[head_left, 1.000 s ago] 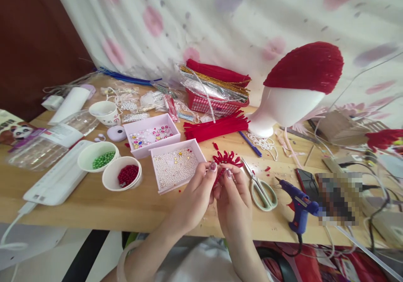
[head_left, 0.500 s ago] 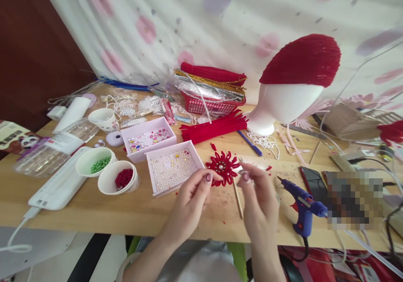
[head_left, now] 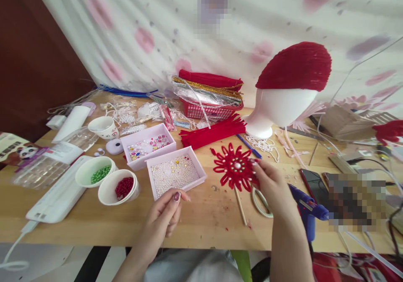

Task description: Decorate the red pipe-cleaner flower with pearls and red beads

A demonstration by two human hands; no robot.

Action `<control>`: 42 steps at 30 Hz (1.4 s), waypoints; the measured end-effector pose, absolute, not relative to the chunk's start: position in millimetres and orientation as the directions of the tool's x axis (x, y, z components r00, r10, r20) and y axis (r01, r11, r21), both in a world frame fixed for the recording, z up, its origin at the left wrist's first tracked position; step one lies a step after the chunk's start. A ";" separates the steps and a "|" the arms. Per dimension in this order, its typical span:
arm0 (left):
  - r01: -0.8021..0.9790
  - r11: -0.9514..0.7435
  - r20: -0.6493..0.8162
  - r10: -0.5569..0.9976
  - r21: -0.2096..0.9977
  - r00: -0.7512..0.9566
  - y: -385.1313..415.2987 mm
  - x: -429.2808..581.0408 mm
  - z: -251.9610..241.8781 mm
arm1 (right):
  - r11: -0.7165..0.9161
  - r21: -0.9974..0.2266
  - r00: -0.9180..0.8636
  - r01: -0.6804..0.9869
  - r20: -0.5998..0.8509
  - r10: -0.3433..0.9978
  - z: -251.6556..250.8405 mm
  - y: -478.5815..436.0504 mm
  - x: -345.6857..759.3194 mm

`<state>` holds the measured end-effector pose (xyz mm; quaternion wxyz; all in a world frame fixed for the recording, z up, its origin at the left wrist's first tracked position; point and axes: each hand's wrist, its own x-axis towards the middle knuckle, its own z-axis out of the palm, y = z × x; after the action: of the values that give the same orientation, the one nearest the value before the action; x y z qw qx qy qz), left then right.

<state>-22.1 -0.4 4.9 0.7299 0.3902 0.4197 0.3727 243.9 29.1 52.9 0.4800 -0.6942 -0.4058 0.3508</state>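
A red chenille flower (head_left: pixel 236 167) with looped petals and a beaded pearl centre is lifted off the table, face toward me. My right hand (head_left: pixel 271 186) pinches it by its right-hand petals. My left hand (head_left: pixel 164 215) is closed, thumb against forefinger, in front of the tray of small pearls (head_left: pixel 153 191); whatever is in that pinch is too small to make out. Below the flower lies a thin wooden stick (head_left: pixel 241 208). A pale green ring (head_left: pixel 260 202), perhaps a tape roll, rests beside it, partly behind my right wrist.
Paper cups of green beads (head_left: pixel 100 174) and red beads (head_left: pixel 124 188) stand at left, by a gem tray (head_left: pixel 147 142). Behind lie red chenille stems (head_left: pixel 214 131) and a basket (head_left: pixel 211 109). A white mannequin head (head_left: pixel 277 108) and a blue glue gun (head_left: pixel 310 210) are at right.
My right hand has moved right and taken hold of the flower, raising it from the table. My left hand has drawn back to the left, toward me. The ring has come into view.
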 end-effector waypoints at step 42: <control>-0.185 0.340 -0.302 0.931 0.922 0.205 10.2 -19.6 12.4 | -0.152 -0.975 0.305 0.163 -0.096 0.947 8.6 7.3 169.7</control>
<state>-19.6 10.2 12.4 0.6684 0.3947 0.4727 0.4172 169.7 7.3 8.6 0.4882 -0.6437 -0.4311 0.4018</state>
